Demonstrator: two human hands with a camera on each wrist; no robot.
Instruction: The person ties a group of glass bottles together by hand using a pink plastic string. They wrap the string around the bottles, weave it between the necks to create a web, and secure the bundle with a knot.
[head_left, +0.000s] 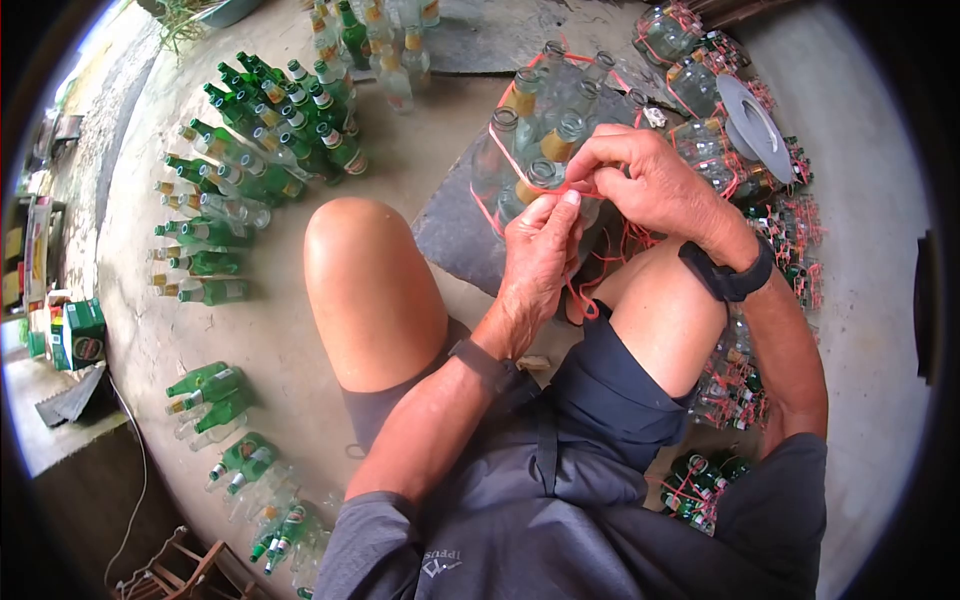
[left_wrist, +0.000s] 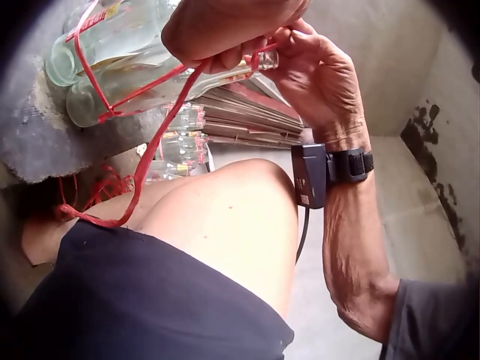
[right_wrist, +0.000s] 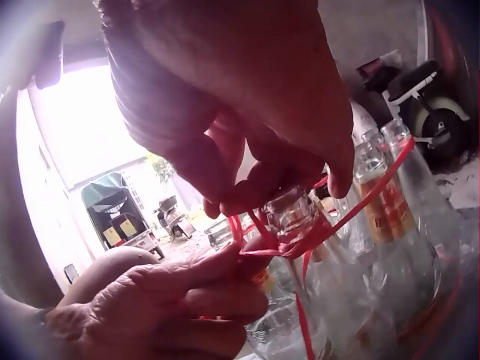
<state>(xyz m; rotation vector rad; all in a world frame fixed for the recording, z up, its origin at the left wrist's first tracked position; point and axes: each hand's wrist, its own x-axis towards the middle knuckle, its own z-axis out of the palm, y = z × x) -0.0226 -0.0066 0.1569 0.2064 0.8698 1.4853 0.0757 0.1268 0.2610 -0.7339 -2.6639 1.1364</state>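
Left hand [head_left: 540,250]: the red twine [right_wrist: 375,191] is pinched between thumb and finger, beside a bottle neck.
Right hand [head_left: 655,185]: its fingers are curled, and the same twine is held by the fingertips, close to the left hand.
Red twine: it is passed around the group of clear bottles [head_left: 550,115]; a loose length is hung below the hands.
Clear bottles: they are stood upright on a dark slab [head_left: 450,235], in front of the person.
Green bottles [head_left: 265,115]: they are placed on the floor [head_left: 400,120], at the left side.
Tied bundles [head_left: 695,85]: they are lined up at the right side.
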